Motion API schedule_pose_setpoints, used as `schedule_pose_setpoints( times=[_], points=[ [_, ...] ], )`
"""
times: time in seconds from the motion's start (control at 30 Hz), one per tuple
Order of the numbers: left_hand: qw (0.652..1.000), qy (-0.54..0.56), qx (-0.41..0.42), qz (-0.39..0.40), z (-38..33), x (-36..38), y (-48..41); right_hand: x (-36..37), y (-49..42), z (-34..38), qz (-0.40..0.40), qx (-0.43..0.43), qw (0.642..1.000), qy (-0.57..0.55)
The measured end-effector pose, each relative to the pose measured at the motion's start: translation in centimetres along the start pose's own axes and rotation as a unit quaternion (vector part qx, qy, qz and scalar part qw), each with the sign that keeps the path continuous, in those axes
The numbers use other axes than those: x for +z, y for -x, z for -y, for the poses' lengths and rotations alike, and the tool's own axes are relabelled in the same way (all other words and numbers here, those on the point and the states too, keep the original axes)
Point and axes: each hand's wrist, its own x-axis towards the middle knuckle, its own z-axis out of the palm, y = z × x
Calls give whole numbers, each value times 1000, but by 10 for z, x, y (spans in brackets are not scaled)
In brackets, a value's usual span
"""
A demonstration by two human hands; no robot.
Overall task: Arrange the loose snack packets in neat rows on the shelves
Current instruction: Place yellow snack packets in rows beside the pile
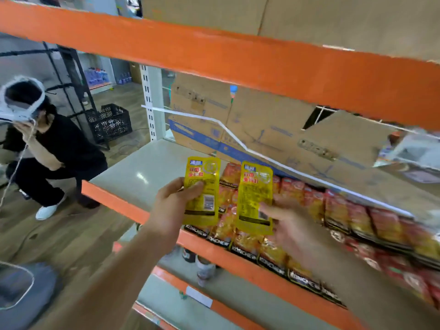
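Shelf bay, middle level. Left grip (176,201) is clamped on a yellow packet (202,189): thumb across the printed back, fingers behind, packet upright with the barcode near the bottom. Right grip (285,217) pinches a second yellow packet (256,196) at its lower right edge, also upright; this hand is motion-blurred and the finger detail is unclear. The two packets sit side by side, slightly apart, both held in the air above the front of the shelf (142,172).

Under and behind them lie rows of red and orange packets (345,210), covering the shelf from about its middle to the right. The front row (247,246) shows black bands along the orange shelf lip. The left part of the shelf board is bare grey.

Cardboard boxes (262,120) stand at the back. An orange beam (214,55) crosses overhead. The lower shelf holds small jars (204,265).

At left, a crouching person (47,151) in black on the wooden floor; black crate (112,122) behind.
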Motion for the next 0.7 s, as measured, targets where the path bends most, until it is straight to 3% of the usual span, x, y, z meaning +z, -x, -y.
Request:
schedule_pose_setpoints(
  times=[0.3,0.57,0.7],
  points=[
    [993,72,-23,91,-7,81,71,-59,115,14,21,-20,988,-154],
    [971,98,-84,202,9,100,127,-69,180,3,-1,-90,974,-208],
    [967,89,-100,219,15,104,149,-73,210,-6,9,-108,955,-275]
  ],
)
